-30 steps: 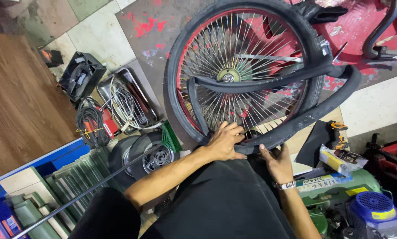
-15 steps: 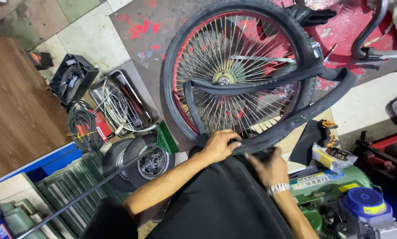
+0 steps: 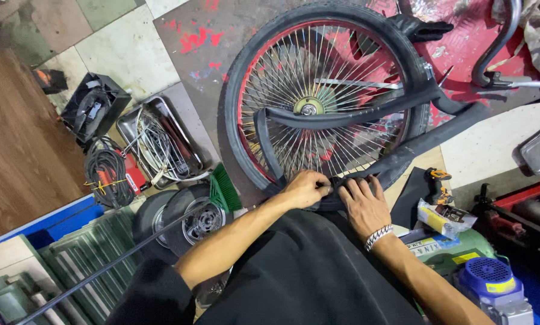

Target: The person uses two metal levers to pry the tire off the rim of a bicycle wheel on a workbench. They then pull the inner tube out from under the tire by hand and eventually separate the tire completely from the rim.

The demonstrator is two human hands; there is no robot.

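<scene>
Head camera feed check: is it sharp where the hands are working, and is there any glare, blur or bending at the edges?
Head view: left hand and right hand look sharp on the black rubber inner tube; the red-rimmed spoked bicycle wheel is evenly lit with crisp spokes; mild shine on the metal tray of cables; the edges bow from the wide lens, and the bottom corners go soft and dim.

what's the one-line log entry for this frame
left hand: pinching inner tube at tyre edge | right hand: pressing same tube | wheel: flat on floor, tube looped across spokes | nearby: green brush
</scene>
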